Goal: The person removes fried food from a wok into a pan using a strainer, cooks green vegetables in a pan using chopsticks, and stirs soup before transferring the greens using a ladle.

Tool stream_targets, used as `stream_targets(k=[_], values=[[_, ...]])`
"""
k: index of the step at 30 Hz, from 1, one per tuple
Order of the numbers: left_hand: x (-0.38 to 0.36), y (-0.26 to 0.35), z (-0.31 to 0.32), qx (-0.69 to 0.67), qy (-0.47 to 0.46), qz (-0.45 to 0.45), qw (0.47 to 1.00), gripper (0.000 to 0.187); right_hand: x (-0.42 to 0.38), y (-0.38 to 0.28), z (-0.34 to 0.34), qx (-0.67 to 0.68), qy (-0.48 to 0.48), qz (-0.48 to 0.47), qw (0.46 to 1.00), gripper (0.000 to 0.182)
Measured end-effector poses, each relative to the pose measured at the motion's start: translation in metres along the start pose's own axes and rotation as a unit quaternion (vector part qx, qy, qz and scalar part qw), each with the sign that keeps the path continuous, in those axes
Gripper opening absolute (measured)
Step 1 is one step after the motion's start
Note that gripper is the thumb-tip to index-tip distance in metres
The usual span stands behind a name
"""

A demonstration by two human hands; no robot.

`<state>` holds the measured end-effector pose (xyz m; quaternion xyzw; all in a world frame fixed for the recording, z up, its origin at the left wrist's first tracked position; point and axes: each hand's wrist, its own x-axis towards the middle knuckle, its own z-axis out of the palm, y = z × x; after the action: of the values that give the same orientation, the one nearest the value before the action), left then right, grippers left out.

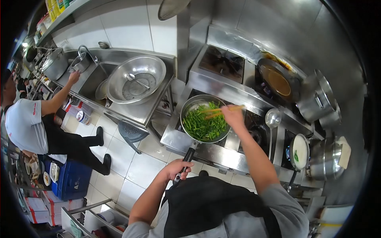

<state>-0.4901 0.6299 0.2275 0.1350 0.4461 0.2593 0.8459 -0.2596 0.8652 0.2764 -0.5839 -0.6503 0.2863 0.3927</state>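
My left hand [178,169] is closed around the black handle of a frying pan [185,106] that sits on the stove. Chopped green vegetables [204,123] fill much of the pan. In my right hand [233,116] is a pair of wooden chopsticks [214,111], their tips reaching in over the greens. A long-handled ladle [272,119] lies on the stovetop to the right of my right forearm.
Behind sits a wok of brown liquid [279,82]; to the right are a pan of white liquid [300,150] and steel pots [316,95]. Leftward, a large metal basin [137,65] rests by the sink. A co-worker [27,123] stands there; a stool [132,133] is below.
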Motion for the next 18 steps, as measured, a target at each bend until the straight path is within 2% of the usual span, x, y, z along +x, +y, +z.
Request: stream_targets(k=[2, 3, 5, 7, 8, 10, 12, 14, 15, 16, 18], values=[[0.006, -0.002, -0.003, -0.078, -0.037, -0.024, 0.996, 0.022, -0.009, -0.022, 0.019, -0.025, -0.076, 0.037, 0.996, 0.031], [0.008, -0.003, -0.003, -0.046, -0.03, -0.008, 0.998, 0.022, -0.011, -0.035, 0.013, -0.081, -0.132, 0.027, 0.987, 0.032], [-0.026, 0.015, 0.02, -0.006, -0.021, 0.005, 1.0, 0.023, -0.039, -0.071, -0.011, -0.101, -0.115, -0.069, 0.986, 0.033], [-0.046, 0.027, 0.031, 0.01, -0.015, -0.006, 1.0, 0.023, -0.083, -0.098, -0.032, -0.073, -0.169, -0.063, 0.981, 0.031], [-0.05, 0.033, 0.032, 0.009, -0.022, -0.008, 1.0, 0.023, -0.098, -0.089, -0.028, -0.104, -0.186, -0.137, 0.967, 0.028], [-0.044, 0.038, 0.033, 0.033, -0.019, 0.006, 0.999, 0.024, -0.106, -0.079, -0.019, -0.105, -0.168, -0.252, 0.947, 0.021], [-0.041, 0.044, 0.041, 0.061, -0.018, 0.046, 0.997, 0.026, -0.091, -0.073, -0.008, -0.084, -0.135, -0.25, 0.955, 0.018], [-0.051, 0.018, 0.044, 0.171, 0.055, 0.096, 0.979, 0.027, -0.079, -0.072, -0.013, -0.069, -0.098, -0.26, 0.958, 0.015], [-0.063, 0.017, 0.049, 0.215, 0.072, 0.07, 0.971, 0.026, -0.078, -0.073, -0.016, -0.062, -0.084, -0.276, 0.955, 0.013], [-0.059, 0.006, 0.037, 0.162, 0.032, 0.081, 0.983, 0.023, -0.08, -0.073, -0.017, -0.054, -0.071, -0.29, 0.953, 0.011], [-0.051, -0.001, 0.024, 0.166, 0.07, 0.082, 0.98, 0.025, -0.097, -0.069, -0.025, -0.08, -0.09, -0.284, 0.951, 0.013]])
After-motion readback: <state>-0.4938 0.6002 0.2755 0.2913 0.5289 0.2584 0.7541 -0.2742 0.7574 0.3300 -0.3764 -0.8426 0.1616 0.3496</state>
